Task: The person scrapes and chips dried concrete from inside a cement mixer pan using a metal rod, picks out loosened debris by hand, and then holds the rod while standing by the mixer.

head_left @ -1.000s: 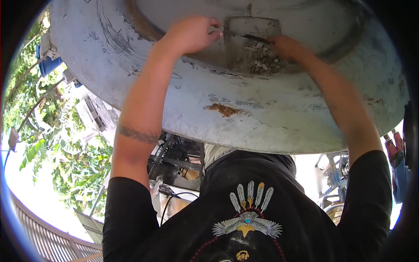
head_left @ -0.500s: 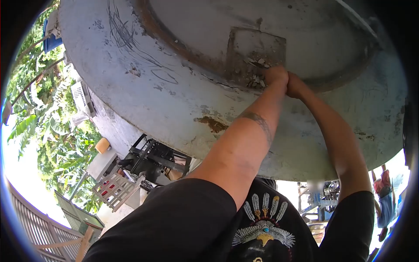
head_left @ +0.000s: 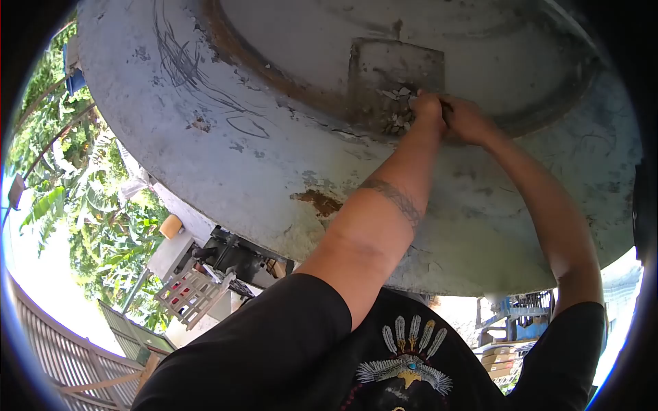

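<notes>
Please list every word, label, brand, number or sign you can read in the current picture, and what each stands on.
No readable text anywhere.
Black shirt: feather-and-bird design, no legible lettering.
Large round surface: scribbled dark lines, forming no word or number I can read.
Left forearm: patterned band, no legible letters.
Brown stacked items: too small and blurred to tell if they are marked.

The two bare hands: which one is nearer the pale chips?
The left hand, on the arm with the dark tattoo band: it is close beside the chips, while the right hand is farther off.
</notes>
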### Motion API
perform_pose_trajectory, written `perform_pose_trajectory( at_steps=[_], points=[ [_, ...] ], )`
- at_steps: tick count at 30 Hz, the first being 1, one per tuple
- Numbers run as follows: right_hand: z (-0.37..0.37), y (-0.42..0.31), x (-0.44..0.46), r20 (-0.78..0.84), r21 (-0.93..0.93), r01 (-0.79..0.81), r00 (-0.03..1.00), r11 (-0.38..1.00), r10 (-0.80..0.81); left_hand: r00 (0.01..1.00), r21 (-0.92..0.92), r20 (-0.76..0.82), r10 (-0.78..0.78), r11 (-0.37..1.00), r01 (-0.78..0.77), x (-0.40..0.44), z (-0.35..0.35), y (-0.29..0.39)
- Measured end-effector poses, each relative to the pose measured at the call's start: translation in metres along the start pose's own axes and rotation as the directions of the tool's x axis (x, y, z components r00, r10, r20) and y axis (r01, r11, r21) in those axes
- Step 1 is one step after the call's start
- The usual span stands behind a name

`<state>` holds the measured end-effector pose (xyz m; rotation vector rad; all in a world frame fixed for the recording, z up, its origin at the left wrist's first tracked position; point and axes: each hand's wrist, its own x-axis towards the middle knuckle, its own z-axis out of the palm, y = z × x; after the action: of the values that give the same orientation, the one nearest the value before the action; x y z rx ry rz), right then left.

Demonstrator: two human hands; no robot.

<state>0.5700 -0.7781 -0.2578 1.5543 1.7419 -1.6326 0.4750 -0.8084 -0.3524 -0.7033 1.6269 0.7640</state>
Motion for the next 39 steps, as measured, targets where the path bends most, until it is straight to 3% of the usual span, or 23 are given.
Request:
perform_pose_trajectory(
  at_steps=[2, 4, 6, 8, 10, 11, 12, 13, 14, 15, 17, 19, 20, 22, 23, 25, 28, 32, 34, 36, 39],
  points=[
    [-0.009, 0.019, 0.005, -0.094, 0.122, 0.053, 0.995, 0.991, -0.042, 0.981, -0.169, 0.132, -0.14, 0.972, 0.161, -0.01, 0.015, 0.006],
    [-0.024, 0.026, 0.005, -0.062, -0.027, -0.155, 0.986, 0.987, 0.153, 0.983, -0.202, 0.09, -0.158, 0.964, 0.174, -0.014, 0.028, 0.0],
    [-0.036, 0.033, 0.004, 0.004, -0.092, -0.159, 0.987, 0.983, 0.16, 0.983, -0.246, 0.051, -0.178, 0.951, 0.185, -0.011, 0.028, -0.008],
    [-0.041, 0.037, 0.001, 0.048, -0.167, -0.156, 0.985, 0.974, 0.166, 0.933, -0.403, 0.24, -0.269, 0.847, 0.348, -0.009, 0.032, -0.01],
    [-0.029, 0.041, -0.017, -0.078, 0.025, 0.003, 0.997, 1.0, -0.001, 0.93, -0.425, 0.308, -0.2, 0.846, 0.323, 0.003, 0.029, -0.018],
    [-0.031, 0.04, -0.021, -0.076, 0.018, 0.001, 0.997, 1.0, 0.0, 0.924, -0.447, 0.362, -0.126, 0.846, 0.291, -0.001, 0.027, -0.016],
    [-0.032, 0.038, -0.025, 0.078, 0.078, -0.167, 0.984, 0.983, 0.161, 0.924, -0.453, 0.36, -0.13, 0.841, 0.295, -0.002, 0.026, -0.013],
    [-0.031, 0.036, -0.031, 0.237, 0.112, -0.339, 0.922, 0.934, 0.306, 0.958, -0.404, 0.205, -0.2, 0.874, 0.269, -0.003, 0.023, -0.007],
    [-0.027, 0.037, -0.039, 0.24, 0.106, -0.341, 0.92, 0.934, 0.309, 0.967, -0.348, 0.044, -0.252, 0.903, 0.252, -0.008, 0.022, -0.001],
    [-0.021, 0.041, -0.049, 0.147, 0.092, -0.273, 0.955, 0.958, 0.258, 0.966, -0.355, 0.048, -0.253, 0.9, 0.253, -0.006, 0.018, -0.004],
    [-0.01, 0.056, -0.052, 0.054, 0.058, -0.197, 0.98, 0.979, 0.194, 0.987, -0.121, 0.095, -0.126, 0.983, 0.137, -0.005, 0.012, -0.014],
    [0.008, 0.076, -0.049, -0.065, -0.144, 0.025, 0.997, 0.989, -0.034, 0.989, -0.209, 0.075, -0.128, 0.968, 0.141, -0.002, 0.018, -0.017],
    [0.012, 0.07, -0.044, -0.063, -0.145, 0.027, 0.997, 0.989, -0.036, 0.99, -0.283, 0.052, -0.133, 0.949, 0.142, 0.0, 0.02, -0.017],
    [0.024, 0.041, -0.024, -0.121, -0.073, 0.051, 0.991, 0.996, -0.059, 0.979, -0.26, 0.0, -0.203, 0.946, 0.196, 0.036, 0.011, 0.021],
    [0.026, 0.03, -0.009, -0.126, -0.067, 0.049, 0.99, 0.997, -0.057, 0.985, -0.242, 0.037, -0.167, 0.955, 0.171, 0.029, 0.003, 0.044],
    [0.032, 0.017, 0.011, 0.012, -0.127, -0.122, 0.992, 0.984, 0.125, 0.988, -0.201, 0.064, -0.14, 0.968, 0.15, 0.014, 0.004, 0.055],
    [-0.018, -0.005, -0.026, 0.09, -0.127, -0.183, 0.977, 0.975, 0.195, 0.973, -0.248, -0.069, -0.22, 0.948, 0.197, 0.01, 0.013, 0.05],
    [-0.031, 0.041, -0.033, 0.047, -0.161, -0.22, 0.972, 0.962, 0.231, 0.964, -0.287, -0.016, -0.267, 0.925, 0.251, 0.013, 0.009, 0.061],
    [-0.011, 0.041, -0.019, -0.028, -0.179, -0.137, 0.991, 0.974, 0.134, 0.957, -0.29, 0.012, -0.29, 0.915, 0.28, 0.015, 0.01, 0.063],
    [0.012, 0.008, 0.003, 0.013, -0.192, -0.169, 0.984, 0.967, 0.175, 0.95, -0.303, 0.02, -0.313, 0.903, 0.304, 0.016, 0.002, 0.061],
    [0.02, 0.011, -0.007, 0.009, -0.184, -0.219, 0.975, 0.958, 0.224, 0.973, -0.274, -0.043, -0.228, 0.939, 0.208, 0.009, -0.001, 0.047]
  ],
)
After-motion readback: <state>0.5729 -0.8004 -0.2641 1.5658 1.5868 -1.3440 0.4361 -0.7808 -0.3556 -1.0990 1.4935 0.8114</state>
